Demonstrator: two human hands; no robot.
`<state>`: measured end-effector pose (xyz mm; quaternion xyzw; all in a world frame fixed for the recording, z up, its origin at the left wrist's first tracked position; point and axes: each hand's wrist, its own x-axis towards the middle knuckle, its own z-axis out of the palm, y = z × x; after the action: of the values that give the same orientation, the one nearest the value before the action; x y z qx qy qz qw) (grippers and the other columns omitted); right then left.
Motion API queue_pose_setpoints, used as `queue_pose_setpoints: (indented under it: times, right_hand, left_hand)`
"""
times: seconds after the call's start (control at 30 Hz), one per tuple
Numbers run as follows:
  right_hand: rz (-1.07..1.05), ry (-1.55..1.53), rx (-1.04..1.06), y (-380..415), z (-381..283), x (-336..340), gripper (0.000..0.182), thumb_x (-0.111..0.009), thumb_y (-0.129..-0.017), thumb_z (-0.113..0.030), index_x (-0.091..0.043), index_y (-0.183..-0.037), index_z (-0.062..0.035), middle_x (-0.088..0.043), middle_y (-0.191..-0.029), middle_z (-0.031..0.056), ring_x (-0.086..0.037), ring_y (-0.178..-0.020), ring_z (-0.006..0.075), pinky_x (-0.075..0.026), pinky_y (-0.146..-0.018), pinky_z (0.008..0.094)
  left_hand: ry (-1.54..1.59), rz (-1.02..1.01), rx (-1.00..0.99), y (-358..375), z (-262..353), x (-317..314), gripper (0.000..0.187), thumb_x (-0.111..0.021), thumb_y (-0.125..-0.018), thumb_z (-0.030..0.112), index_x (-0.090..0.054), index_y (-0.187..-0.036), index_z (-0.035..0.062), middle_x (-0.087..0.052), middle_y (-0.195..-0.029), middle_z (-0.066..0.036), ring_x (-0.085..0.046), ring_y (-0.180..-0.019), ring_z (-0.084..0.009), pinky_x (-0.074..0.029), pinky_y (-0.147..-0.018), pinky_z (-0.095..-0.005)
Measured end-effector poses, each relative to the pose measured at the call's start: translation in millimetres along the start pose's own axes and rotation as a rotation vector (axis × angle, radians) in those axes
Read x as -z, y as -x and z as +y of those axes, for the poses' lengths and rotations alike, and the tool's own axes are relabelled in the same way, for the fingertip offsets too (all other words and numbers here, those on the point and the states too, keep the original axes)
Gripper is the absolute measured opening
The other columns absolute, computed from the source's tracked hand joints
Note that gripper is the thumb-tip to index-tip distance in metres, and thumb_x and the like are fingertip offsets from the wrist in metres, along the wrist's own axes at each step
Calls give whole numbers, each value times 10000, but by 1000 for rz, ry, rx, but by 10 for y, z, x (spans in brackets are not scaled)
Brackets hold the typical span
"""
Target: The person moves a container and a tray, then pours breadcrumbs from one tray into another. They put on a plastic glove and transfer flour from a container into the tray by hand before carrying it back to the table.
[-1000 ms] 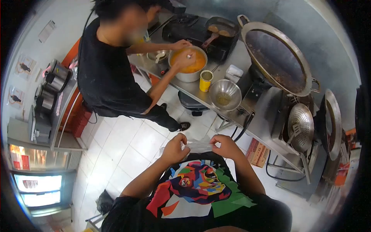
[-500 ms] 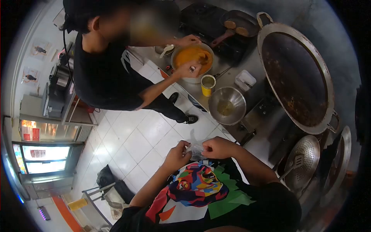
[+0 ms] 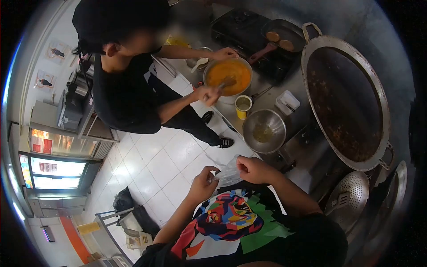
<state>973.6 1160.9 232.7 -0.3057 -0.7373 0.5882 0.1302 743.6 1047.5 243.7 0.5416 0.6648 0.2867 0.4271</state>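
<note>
The clear plastic bag (image 3: 229,171) was located between the two hands, in front of the printed shirt (image 3: 229,218). The right hand (image 3: 240,166) pinched the bag's right edge between thumb and fingertips, with the other fingers curled in. The left hand (image 3: 216,176) was curled at the bag's left edge, with thumb and index finger slightly apart; whether the bag was gripped between them could not be determined. Beyond the right hand, on the table (image 3: 262,95), stood a metal bowl (image 3: 270,126); the yellow can (image 3: 242,114) stood just beside the bowl's far left side, and the white tub (image 3: 282,107) lay near its far right side. Farther ahead of both hands was the pot (image 3: 218,71) of orange liquid, where a co-worker's hand (image 3: 209,95) held a blurred utensil (image 3: 228,82) in the liquid. A large wok (image 3: 344,98) was positioned ahead and to the right of the right hand, and a perforated strainer (image 3: 357,196) to its right.
</note>
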Motion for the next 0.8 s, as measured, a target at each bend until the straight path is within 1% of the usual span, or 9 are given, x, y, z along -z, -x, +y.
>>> queue_pose_setpoints:
  times: [0.03, 0.1, 0.23, 0.33, 0.43, 0.53, 0.73, 0.8]
  right_hand:
    - [-7, -6, -4, 3, -13, 19, 168, -610, -792, -75, -486, -899, -38, -582, -745, 124, -594, -677, 280, -462, -635, 367]
    - [-17, -10, -23, 8, -34, 8, 164, -614, -796, -79, -495, -901, -38, -586, -743, 119, -593, -673, 267, -463, -635, 362]
    - [-53, -24, -45, 1, -79, -58, 160, -617, -805, -90, -515, -916, -38, -591, -737, 116, -596, -675, 257, -466, -639, 358]
    - [-44, -17, 6, -20, -5, -184, 141, -593, -811, -38, -525, -935, -33, -591, -740, 92, -566, -654, 186, -461, -629, 320]
    - [-34, -4, 12, -36, -50, -220, 153, -590, -810, -35, -537, -953, -33, -583, -727, 89, -565, -646, 189, -457, -620, 326]
    - [-70, 30, -12, -39, -125, -206, 162, -591, -804, -33, -542, -960, -32, -578, -722, 90, -563, -638, 195, -454, -614, 330]
    - [-56, 50, 45, -55, -119, -264, 178, -594, -797, -39, -552, -970, -33, -574, -718, 93, -556, -629, 215, -453, -610, 336]
    - [-76, 58, 26, -48, -162, -275, 182, -595, -797, -45, -556, -975, -33, -574, -718, 92, -558, -631, 216, -455, -611, 339]
  left_hand:
    - [-3, 35, -31, -6, -21, -7, 245, -679, -833, 75, -566, -1045, 28, -543, -713, -29, -488, -638, -91, -410, -587, -271]
    - [5, 43, -47, -23, -74, -3, 199, -697, -834, 93, -574, -978, 31, -547, -729, -14, -482, -646, -77, -393, -578, -252]
    - [10, 7, -51, -32, -63, 31, 180, -724, -837, 155, -620, -882, 15, -576, -718, -29, -493, -621, -97, -396, -568, -253]
    - [21, -51, 16, 13, 77, 74, 203, -730, -855, 191, -645, -834, 8, -600, -713, -42, -492, -611, -91, -400, -569, -249]
    - [131, -60, 26, 52, -71, 18, 182, -704, -881, 180, -661, -849, 6, -617, -713, -47, -503, -618, -84, -412, -581, -243]
    - [209, -45, 51, 102, -84, 25, 178, -681, -900, 172, -673, -881, -5, -636, -739, -61, -545, -661, -100, -442, -617, -253]
    - [84, -7, -61, 152, -130, 90, 203, -667, -909, 158, -677, -950, -40, -667, -815, -98, -598, -743, -136, -479, -689, -281]
    - [136, 26, -44, 170, -180, 57, 207, -665, -912, 161, -674, -956, -41, -666, -820, -93, -600, -747, -132, -478, -688, -270]
